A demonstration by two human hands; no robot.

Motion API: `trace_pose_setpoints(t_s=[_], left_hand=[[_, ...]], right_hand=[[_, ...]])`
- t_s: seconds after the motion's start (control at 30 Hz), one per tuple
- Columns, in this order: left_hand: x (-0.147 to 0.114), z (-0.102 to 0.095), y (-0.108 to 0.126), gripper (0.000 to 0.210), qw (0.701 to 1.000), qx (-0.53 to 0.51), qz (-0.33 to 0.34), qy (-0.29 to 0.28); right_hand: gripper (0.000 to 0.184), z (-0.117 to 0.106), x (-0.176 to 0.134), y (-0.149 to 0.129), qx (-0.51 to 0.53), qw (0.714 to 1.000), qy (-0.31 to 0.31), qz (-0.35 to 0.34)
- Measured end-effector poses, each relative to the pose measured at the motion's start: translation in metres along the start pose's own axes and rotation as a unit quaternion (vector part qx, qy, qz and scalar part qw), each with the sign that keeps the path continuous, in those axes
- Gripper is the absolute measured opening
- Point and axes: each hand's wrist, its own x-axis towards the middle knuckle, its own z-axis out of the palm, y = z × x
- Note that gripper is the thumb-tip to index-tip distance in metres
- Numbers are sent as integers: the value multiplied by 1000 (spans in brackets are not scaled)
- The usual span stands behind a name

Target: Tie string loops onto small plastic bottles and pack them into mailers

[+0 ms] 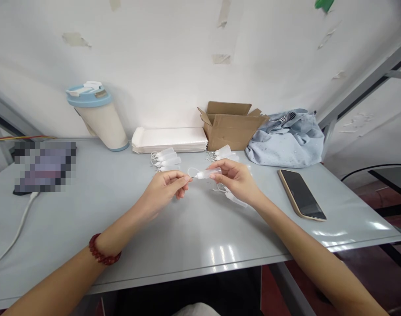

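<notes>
My right hand (231, 174) grips a small translucent squeeze bottle (205, 173), which lies almost level with its white nozzle facing left. A thin white loop of cord or strap rises near the nozzle. With thumb and forefinger, my left hand (172, 184) pinches at a thin dark needle-like tip in front of the nozzle; what sits between the fingertips is mostly hidden. Similar bottles (167, 160) lie in a group behind my left hand. More bottles (223, 152) are behind my right hand, and another bottle (236, 199) rests below it.
Along the wall stand a tumbler (103, 120) with a blue lid, a stack of white envelopes or boxes (170, 138), an open cardboard box (233, 131) and a light-blue cloth bag (286, 142). A phone (302, 194) lies right; a blurred-out device (45, 166) with a cable lies left.
</notes>
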Motion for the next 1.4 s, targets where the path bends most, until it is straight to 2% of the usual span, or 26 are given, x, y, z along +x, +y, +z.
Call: trace_pose_setpoints(t_s=[0.27,0.77,0.97,1.1,1.4], left_hand=[[-2,2,1,24,999,39,7,25],[-3,3,-3,22,1000,-15,7,7],[0,-2,-2,26,1000,-23,10,-3],[1,-6,2,26,999,-33,12,22],[-2,-3,4,28,998,59,12,11]], right_hand=[[17,9,-5,3,-46,999,8,-17],[13,16,-8,11,-85,995,33,-45],[16,13,-7,7,-38,998,25,-44],[18,10,-6,3,-31,998,31,-42],[16,11,-6,3,-18,999,23,-37]])
